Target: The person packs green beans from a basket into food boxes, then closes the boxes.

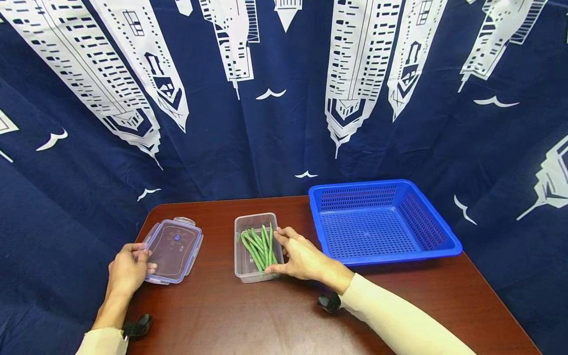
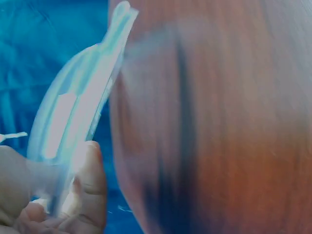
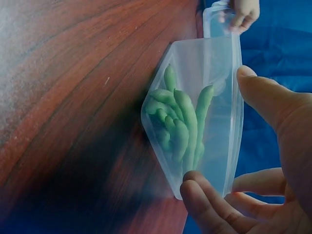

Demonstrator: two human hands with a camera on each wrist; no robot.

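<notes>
My left hand point(image 1: 126, 272) pinches the left edge of a clear plastic lid point(image 1: 174, 254) with blue-tinted edging and side clips. In the left wrist view the lid point(image 2: 83, 105) appears tilted and raised off the table, between thumb and fingers. A clear rectangular food container point(image 1: 242, 259), lidless, stands mid-table with several green beans point(image 1: 262, 246) inside. My right hand point(image 1: 306, 257) holds its right side. In the right wrist view, the thumb is at the rim and the fingertips point(image 3: 195, 195) are against the wall of the container point(image 3: 219, 131).
A blue perforated plastic basket point(image 1: 377, 259) stands at the right back of the brown wooden table point(image 1: 213, 305). Behind the table hangs a dark blue curtain point(image 1: 275, 143) with white building prints. Black wrist cameras sit on both wrists.
</notes>
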